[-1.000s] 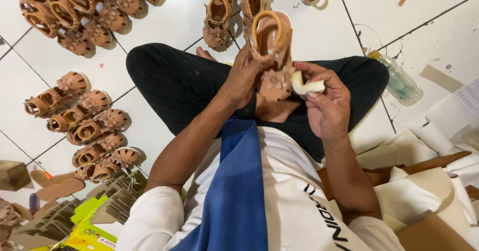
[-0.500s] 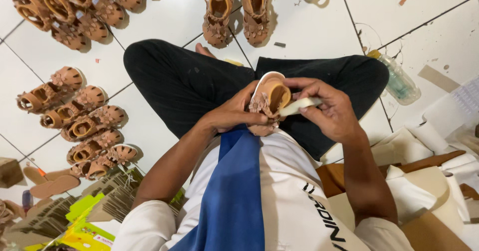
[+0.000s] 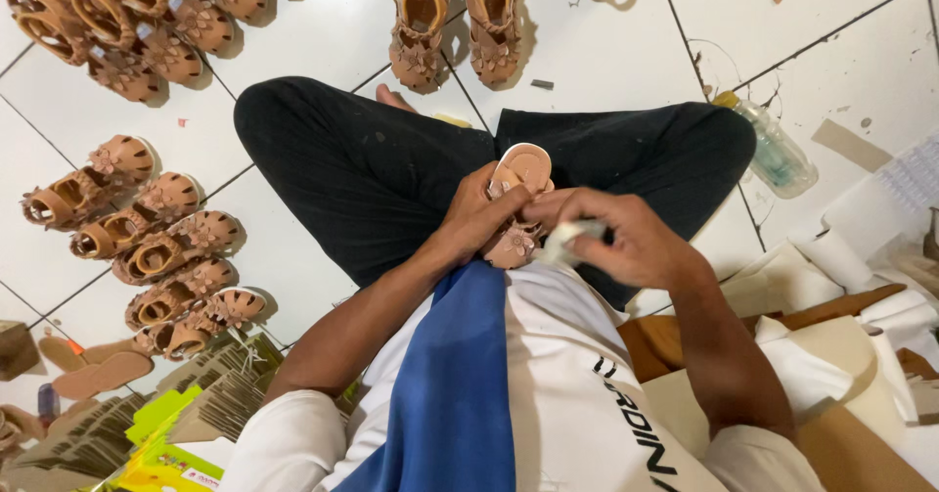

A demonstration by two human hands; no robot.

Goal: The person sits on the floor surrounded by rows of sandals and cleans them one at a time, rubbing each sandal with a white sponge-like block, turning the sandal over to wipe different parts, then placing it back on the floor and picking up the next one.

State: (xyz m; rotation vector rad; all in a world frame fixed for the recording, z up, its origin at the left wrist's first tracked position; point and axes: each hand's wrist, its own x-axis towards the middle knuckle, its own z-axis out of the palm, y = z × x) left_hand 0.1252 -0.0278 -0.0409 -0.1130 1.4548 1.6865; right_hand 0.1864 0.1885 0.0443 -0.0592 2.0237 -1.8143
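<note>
Now I am gripping a small tan sandal (image 3: 521, 174) in my left hand (image 3: 482, 213), while my right hand (image 3: 626, 238) is pinching a pale wad (image 3: 570, 241) beside it.

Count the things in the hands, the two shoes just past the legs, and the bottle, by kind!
Held sandal, in left hand: 1
White wad, in right hand: 1
Floor sandals just past the legs: 2
Clear bottle: 1
Total: 5
</note>
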